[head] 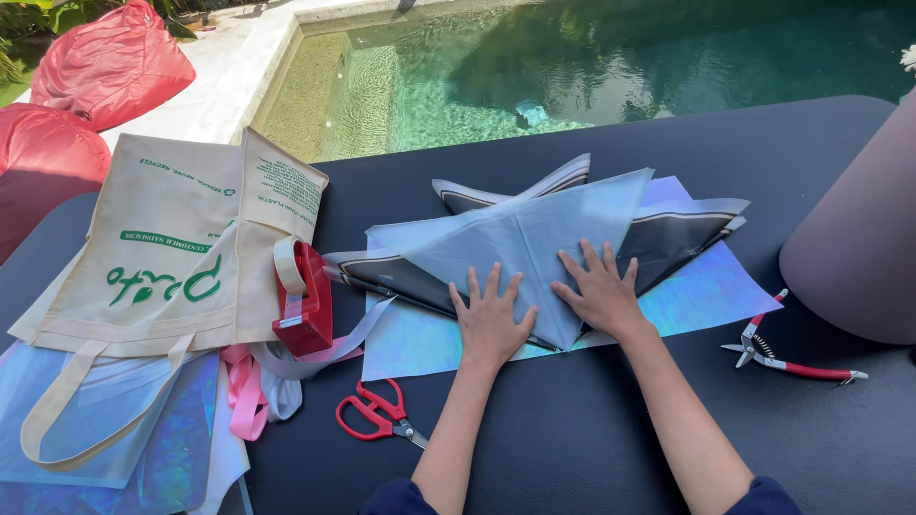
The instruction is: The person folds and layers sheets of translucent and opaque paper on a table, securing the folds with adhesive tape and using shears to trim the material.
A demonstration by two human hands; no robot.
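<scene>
Flat and spread, our left hand [489, 319] and right hand [599, 289] press the folded paper [520, 238] mid-table [572, 448] — holding its creases down — scissors [377, 414] near the front edge.

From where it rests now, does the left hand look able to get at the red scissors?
Probably yes. The left hand lies flat on the folded blue paper, and the red scissors lie on the dark table just beside the left forearm, with nothing between them.
</scene>
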